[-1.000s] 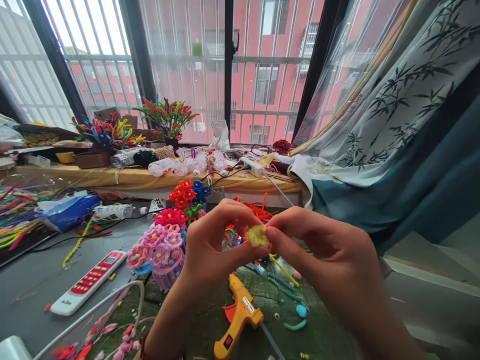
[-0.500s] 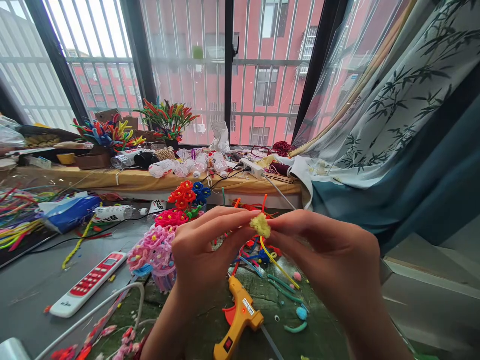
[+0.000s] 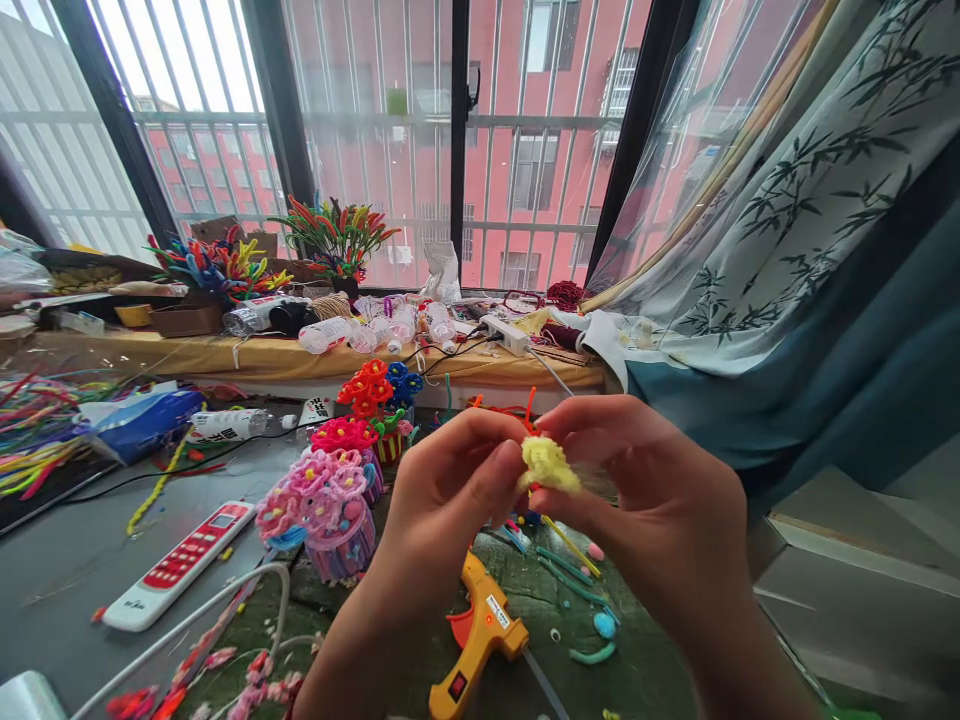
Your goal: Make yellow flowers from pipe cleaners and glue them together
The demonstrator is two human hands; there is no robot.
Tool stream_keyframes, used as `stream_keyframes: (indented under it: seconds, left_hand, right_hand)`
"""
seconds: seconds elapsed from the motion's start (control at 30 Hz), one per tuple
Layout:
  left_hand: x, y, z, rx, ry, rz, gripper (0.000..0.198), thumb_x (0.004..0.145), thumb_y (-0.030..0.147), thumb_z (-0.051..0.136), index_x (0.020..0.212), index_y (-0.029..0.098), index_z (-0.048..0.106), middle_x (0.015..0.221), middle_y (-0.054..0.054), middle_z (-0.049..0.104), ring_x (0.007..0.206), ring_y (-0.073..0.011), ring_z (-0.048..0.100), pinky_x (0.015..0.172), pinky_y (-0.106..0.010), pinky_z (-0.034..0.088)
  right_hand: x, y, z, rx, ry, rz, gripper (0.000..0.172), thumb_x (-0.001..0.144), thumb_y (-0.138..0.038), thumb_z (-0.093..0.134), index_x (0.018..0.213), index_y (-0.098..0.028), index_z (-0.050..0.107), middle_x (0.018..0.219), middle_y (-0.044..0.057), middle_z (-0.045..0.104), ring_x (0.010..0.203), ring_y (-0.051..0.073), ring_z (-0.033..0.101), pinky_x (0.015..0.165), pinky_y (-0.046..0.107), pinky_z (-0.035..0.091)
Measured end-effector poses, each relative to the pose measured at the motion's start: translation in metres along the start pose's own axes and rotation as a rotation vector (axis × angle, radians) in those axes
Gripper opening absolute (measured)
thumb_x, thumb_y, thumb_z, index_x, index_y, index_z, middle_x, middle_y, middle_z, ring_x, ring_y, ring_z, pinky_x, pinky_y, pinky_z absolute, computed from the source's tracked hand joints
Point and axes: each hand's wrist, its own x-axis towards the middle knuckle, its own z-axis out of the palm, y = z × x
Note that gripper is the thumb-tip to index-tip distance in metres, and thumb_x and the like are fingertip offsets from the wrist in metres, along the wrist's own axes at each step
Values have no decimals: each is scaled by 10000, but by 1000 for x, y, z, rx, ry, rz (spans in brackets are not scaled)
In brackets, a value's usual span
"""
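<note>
Between my hands is a small pale yellow piece of bent chenille stem [image 3: 547, 464], fuzzy and tightly folded. My left hand [image 3: 454, 490] pinches its left side between thumb and fingers. On the other side my right hand [image 3: 649, 490] is closed around it, thumb along the lower edge and fingertips slightly blurred behind. Below them an orange glue gun [image 3: 480, 640] lies on the dark table, its small red light lit. A thin yellow stem [image 3: 571, 548] shows just under my right thumb, partly hidden. My fingers cover part of the folded piece.
Left of my hands stand pots of chenille flowers [image 3: 341, 525]. A white remote control [image 3: 178, 568] and a white cable [image 3: 225, 590] lie further left. Teal stem pieces [image 3: 592, 655] and a blue pom-pom [image 3: 604, 626] are scattered at right. Plastic bottles [image 3: 326, 335] line the windowsill.
The yellow piece has turned and moved slightly right and down, showing a broader side. My left thumb has come up against it, and my right fingers have lifted and curled over.
</note>
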Motion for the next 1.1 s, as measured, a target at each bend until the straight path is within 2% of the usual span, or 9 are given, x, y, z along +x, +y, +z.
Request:
stream_keyframes:
  seconds: [0.13,0.33,0.4,0.5,0.63,0.77,0.87,0.97,1.1]
  left_hand:
    - [-1,-4,4,-156,-70,-59,128,878,324,735,887,198,718,668,31,581,503,-47,498,468,-141,411]
    - [0,-4,4,-38,-55,-26,170,943,325,648,900,177,720,682,13,569,551,-62,519,514,-166,421]
    - [1,-5,4,-27,-36,-26,169,912,333,687,884,170,723,667,12,565,540,-65,496,509,-179,402]
    - [2,-7,5,-88,8,-70,170,824,322,782,847,164,723,612,30,545,486,-55,430,475,-185,351]
    - [4,-11,6,-249,4,-135,184,758,283,840,809,148,727,624,35,549,464,-25,396,463,-156,314]
    - [5,-16,5,-310,19,-179,218,745,290,856,807,129,722,627,39,543,465,-9,397,473,-133,311]
    - [4,-17,2,-321,31,-213,223,754,288,849,820,118,720,600,49,523,457,-4,379,475,-125,294]
    - [3,-17,1,-331,29,-233,208,761,266,838,824,106,721,576,49,515,450,-3,358,473,-125,273]
    - [5,-18,0,-331,37,-215,194,747,250,846,800,107,726,563,49,504,457,-11,372,467,-121,273]
  right_hand:
    - [0,1,-1,-17,-14,-9,193,769,-126,785,883,-268,718,779,-29,741,715,162,702,631,279,566]
    - [0,2,3,-145,121,-58,145,761,-145,774,825,-256,708,725,-46,699,626,140,635,564,264,506]
    - [1,2,3,-181,122,-50,131,759,-162,785,812,-249,702,713,-46,685,601,135,615,557,265,501]
    - [2,4,2,-179,48,-52,126,779,-144,764,821,-242,697,788,-27,709,666,147,640,602,276,513]
    - [3,9,4,-174,46,-161,173,787,-73,739,848,-233,710,847,-19,716,733,147,650,655,280,513]
    - [4,15,7,-223,79,-224,237,778,-45,771,930,-224,736,881,-35,707,696,105,620,653,249,503]
    - [4,18,7,-161,73,-277,281,756,-33,798,946,-233,747,879,-54,699,682,84,601,644,222,498]
    - [5,20,6,-101,64,-297,271,760,-35,799,939,-234,752,872,-58,692,685,79,598,635,211,496]
    - [5,21,6,-151,68,-328,262,756,-38,804,951,-202,745,874,-41,688,666,74,595,637,204,503]
